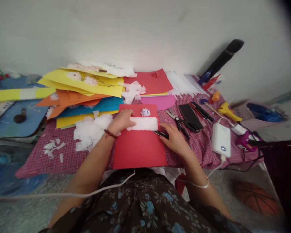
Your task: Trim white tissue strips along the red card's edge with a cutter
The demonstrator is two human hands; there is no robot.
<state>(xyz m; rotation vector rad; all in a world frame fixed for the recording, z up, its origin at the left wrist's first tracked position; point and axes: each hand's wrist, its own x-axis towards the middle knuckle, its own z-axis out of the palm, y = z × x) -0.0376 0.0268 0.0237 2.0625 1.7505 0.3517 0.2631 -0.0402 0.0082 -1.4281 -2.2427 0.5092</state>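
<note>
Cluttered counter: coloured sheets stacked far L, white tissue heap right by L forearm. Scissors, dark phone near R hand; power bank farther R. Speckled paper ball sits on red sheet, just beyond white strip. Strip lies flat on same sheet, btwn hands; L hand touches its L end, thumb & index apart. Dark pointed tool btwn R thumb & fingers, tip near strip's R end; can't tell if clamped.
</note>
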